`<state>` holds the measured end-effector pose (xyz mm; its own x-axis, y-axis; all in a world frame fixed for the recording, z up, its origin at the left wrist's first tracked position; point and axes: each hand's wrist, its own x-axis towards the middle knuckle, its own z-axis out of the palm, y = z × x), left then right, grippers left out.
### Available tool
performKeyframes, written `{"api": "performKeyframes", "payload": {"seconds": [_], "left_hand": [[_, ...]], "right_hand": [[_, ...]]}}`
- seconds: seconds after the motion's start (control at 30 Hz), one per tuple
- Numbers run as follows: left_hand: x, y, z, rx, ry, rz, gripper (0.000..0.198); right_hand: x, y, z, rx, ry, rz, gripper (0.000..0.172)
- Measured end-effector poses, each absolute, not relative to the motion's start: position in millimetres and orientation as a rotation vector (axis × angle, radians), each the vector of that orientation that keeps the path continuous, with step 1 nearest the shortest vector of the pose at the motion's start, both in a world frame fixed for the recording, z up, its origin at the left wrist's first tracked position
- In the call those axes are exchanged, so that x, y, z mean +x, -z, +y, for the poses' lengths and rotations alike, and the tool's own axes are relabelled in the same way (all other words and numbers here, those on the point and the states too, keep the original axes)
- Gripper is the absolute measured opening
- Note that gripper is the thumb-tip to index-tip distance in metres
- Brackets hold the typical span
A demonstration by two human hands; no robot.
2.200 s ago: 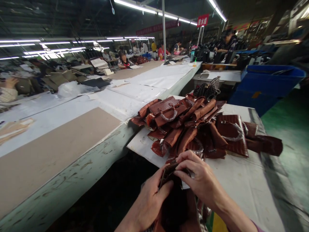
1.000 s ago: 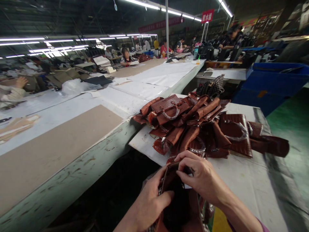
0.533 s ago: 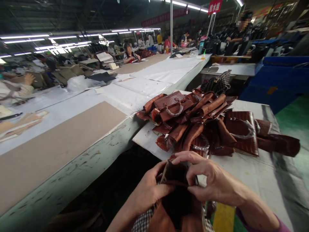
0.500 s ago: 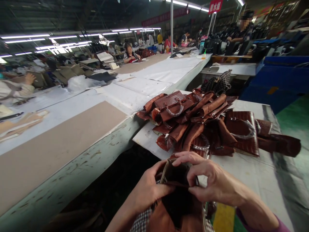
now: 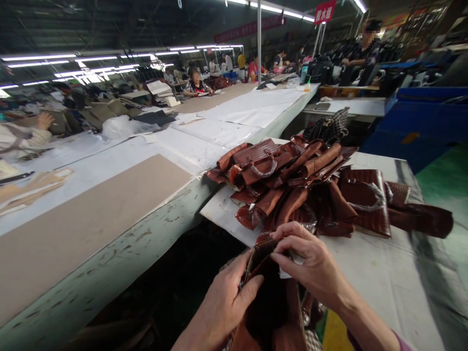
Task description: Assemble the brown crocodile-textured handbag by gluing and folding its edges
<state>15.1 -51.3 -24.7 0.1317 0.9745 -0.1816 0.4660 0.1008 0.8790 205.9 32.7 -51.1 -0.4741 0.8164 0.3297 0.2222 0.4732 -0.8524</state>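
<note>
The person holds a brown bag [image 5: 272, 297] at the near edge of the scene, low in the middle, its dark mouth open upward. The left hand [image 5: 226, 307] has its grip clenched on the left lip of the mouth, thumb laid across the rim. The right hand [image 5: 310, 265] grasps the far right lip, fingertips [image 5: 283, 243] pinching it.

Just beyond the hands, a pile [image 5: 310, 190] of glossy brown bags with a scale pattern lies on the paper-covered bench [image 5: 373, 282]; some have handles wrapped in clear film. The pile reaches the bench's left edge and spreads to the right. The near right part of the bench is bare. A checked bag [image 5: 329, 127] stands at the far end.

To the left runs a long bench [image 5: 120, 258] with a chipped pale edge, carrying a brown board [image 5: 84, 219] and white sheets. A dark gap [image 5: 175, 287] separates the two benches.

A red sign [image 5: 324, 10] with white characters hangs far right, and a red banner [image 5: 248, 29] hangs behind it; neither can be read. A blue bin [image 5: 420, 122] sits on the green floor [image 5: 446, 175] to the right.
</note>
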Motion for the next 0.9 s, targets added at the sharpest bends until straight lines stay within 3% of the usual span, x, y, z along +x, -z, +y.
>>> {"api": "performKeyframes", "payload": {"seconds": [0.9], "left_hand": [[31, 21, -52, 1.413, -0.709, 1.676, 0.038]], "right_hand": [[193, 52, 37, -1.012, -1.106, -1.926, 0.010]]}}
